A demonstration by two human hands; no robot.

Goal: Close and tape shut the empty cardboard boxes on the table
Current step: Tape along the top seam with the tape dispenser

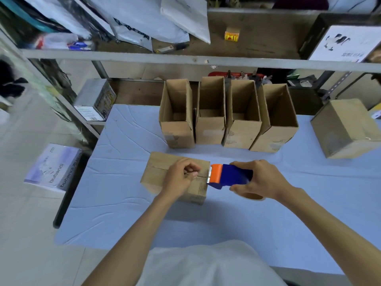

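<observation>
A small cardboard box (pixel 158 172) lies with its flaps folded down in the middle of the blue-covered table (pixel 123 203). My left hand (pixel 181 177) rests on its top and pinches the end of the tape near the seam. My right hand (pixel 258 179) grips a blue tape dispenser (pixel 231 175) with an orange head, held against the box's right edge. Behind stand several open empty cardboard boxes (pixel 228 114) in a row. A closed box (pixel 346 129) sits at the far right.
A metal shelf (pixel 185 57) with white mailer bags and a dark box runs above the table's back. A printed carton (pixel 97 100) sits on a low shelf at the left. A white package (pixel 53 168) lies on the floor beside the table.
</observation>
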